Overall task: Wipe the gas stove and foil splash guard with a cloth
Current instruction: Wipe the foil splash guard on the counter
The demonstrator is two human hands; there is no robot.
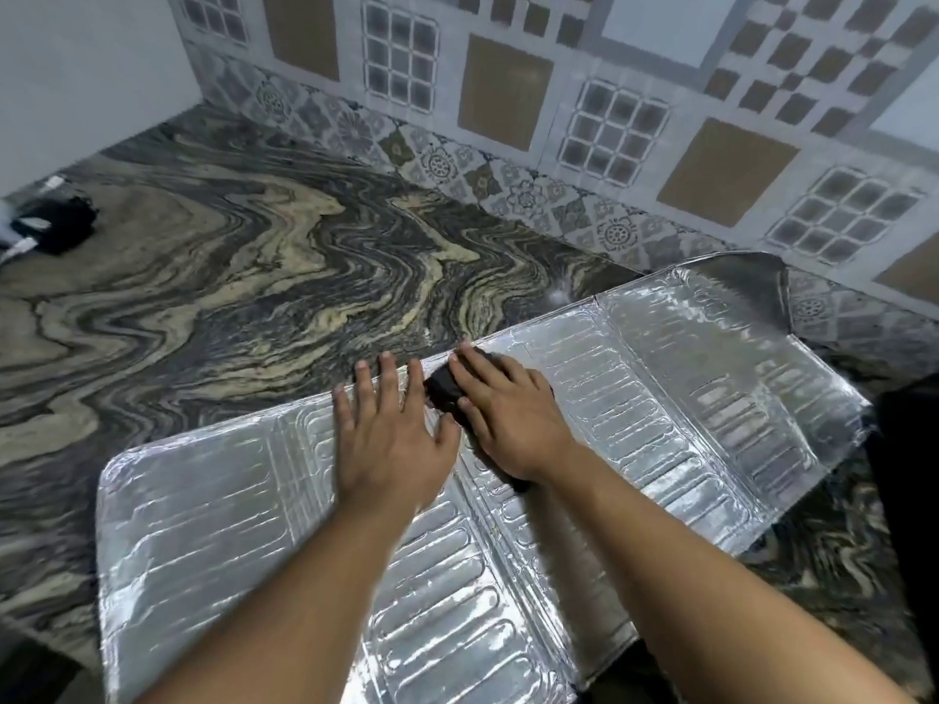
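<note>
Splash guard: foil splash guard (660,398) lies flat and unfolded on the marbled worktop (203,297), embossed side up.
Left hand: left hand (391,434) rests on the guard's middle panel, palm down, fingers spread straight, holding nothing.
Right hand: right hand (508,414) just beside the left, on the guard near its far edge, fingers curled over the dark cloth (442,393), pressing it to the foil.
Far left of guard: black object (56,223) by the wall, blurred.
Writing: none legible.
Stove: not identifiable.
</note>
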